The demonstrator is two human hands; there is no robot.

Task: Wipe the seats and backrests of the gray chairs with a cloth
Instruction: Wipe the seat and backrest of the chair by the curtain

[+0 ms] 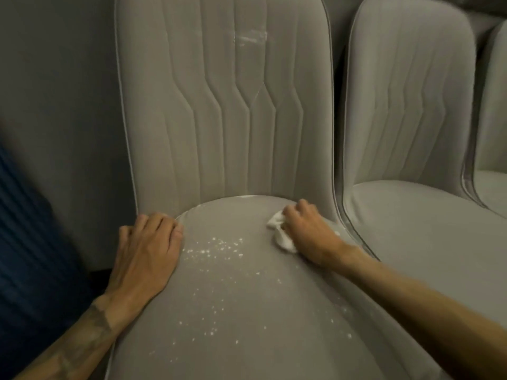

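A gray chair fills the middle of the view, with its seat [247, 311] in front of me and its ribbed backrest [219, 111] upright behind. White crumbs [216, 250] are scattered across the seat, and a whitish smear [251, 39] marks the upper backrest. My right hand [307, 231] grips a crumpled white cloth [279, 231] and holds it against the seat's back right part. My left hand [145, 250] rests flat on the seat's left edge, fingers straight.
A second gray chair [406, 133] stands close on the right, almost touching the first. The edge of a third chair [493, 133] shows at the far right. A gray wall [55, 105] is on the left, with dark blue ribbed fabric [27, 256] below it.
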